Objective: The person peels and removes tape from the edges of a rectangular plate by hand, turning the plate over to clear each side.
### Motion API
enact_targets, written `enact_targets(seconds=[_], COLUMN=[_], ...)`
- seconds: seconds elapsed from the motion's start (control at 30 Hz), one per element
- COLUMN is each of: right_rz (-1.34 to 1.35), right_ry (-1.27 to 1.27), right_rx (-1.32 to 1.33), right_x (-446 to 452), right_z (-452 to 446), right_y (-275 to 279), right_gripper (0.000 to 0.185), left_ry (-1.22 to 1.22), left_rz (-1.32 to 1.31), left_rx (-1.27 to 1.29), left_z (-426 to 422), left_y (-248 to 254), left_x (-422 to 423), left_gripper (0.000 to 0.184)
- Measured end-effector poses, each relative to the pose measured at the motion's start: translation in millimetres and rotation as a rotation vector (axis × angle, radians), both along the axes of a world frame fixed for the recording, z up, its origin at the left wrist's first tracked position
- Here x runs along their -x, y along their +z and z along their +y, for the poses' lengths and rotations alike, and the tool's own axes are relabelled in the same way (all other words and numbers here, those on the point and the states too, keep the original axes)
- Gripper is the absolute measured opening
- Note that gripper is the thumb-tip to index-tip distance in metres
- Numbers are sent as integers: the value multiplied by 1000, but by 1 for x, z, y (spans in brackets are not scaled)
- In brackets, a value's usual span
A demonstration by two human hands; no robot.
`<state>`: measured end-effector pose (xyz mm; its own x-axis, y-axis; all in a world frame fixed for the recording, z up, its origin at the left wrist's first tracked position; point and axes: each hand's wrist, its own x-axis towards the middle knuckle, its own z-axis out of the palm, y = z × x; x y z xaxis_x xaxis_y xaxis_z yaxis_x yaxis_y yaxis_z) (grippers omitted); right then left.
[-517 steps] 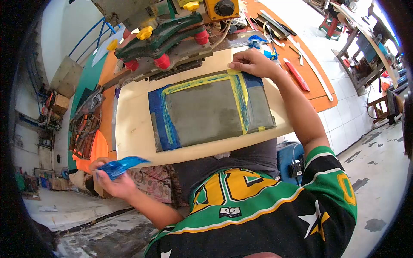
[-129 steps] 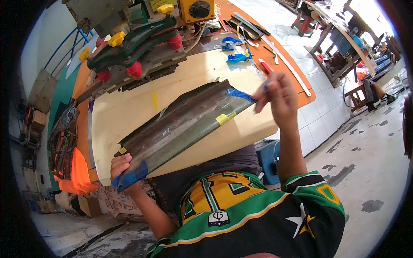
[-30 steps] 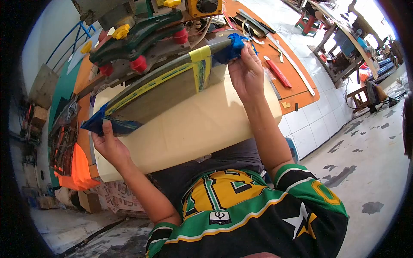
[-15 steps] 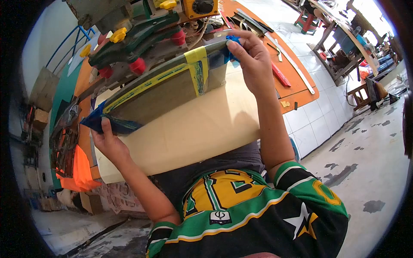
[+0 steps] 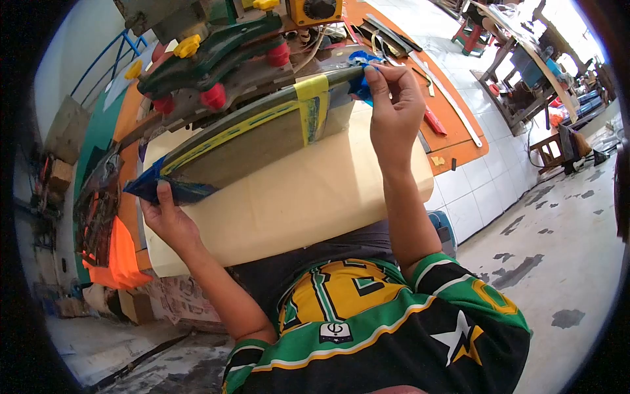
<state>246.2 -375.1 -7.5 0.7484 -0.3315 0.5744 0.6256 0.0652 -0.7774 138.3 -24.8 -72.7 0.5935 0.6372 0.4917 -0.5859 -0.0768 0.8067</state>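
Note:
A grey flat panel is tilted up above a cream sheet, with yellow tape along its upper part and crossing it near the right end. My left hand grips its lower left corner, thumb on the front, where blue tape wraps the corner. At the upper right end, my right hand pinches crumpled blue tape between thumb and fingers. The cream sheet lies under the panel and reaches over my lap.
Behind the panel stands a machine with a green clamp arm, red rubber feet and yellow knobs. On the orange table lie a metal ruler and a red tool. Orange cloth hangs at left.
My right hand has shifted slightly right and down, and the blue tape in it looks more bunched and stretched out from the panel's end. My left hand has barely moved.

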Motion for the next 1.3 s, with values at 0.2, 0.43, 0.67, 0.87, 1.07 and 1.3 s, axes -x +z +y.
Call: enact_targets(seconds=[0.2, 0.43, 0.67, 0.87, 1.07, 1.3], right_rz=[-113, -234, -379, -349, -337, -287], right_ry=[-184, -269, -361, -293, -256, -190], right_rx=[62, 251, 532, 540, 585, 643], right_x=[-7, -7, 7, 18, 27, 40], right_z=[12, 3, 2, 3, -2, -4], right_y=[-27, -32, -45, -45, -50, -54], right_gripper=[11, 8, 16, 18, 21, 22], left_ry=[-13, 8, 32, 53, 58, 15], left_rz=[-5, 30, 13, 5, -1, 26], left_rx=[-2, -6, 1, -1, 9, 3], left_z=[1, 2, -17, -15, -16, -5], left_y=[-2, 0, 17, 15, 14, 3], left_x=[1, -1, -5, -4, -1, -1], left_gripper=[44, 43, 36, 36, 36, 42])
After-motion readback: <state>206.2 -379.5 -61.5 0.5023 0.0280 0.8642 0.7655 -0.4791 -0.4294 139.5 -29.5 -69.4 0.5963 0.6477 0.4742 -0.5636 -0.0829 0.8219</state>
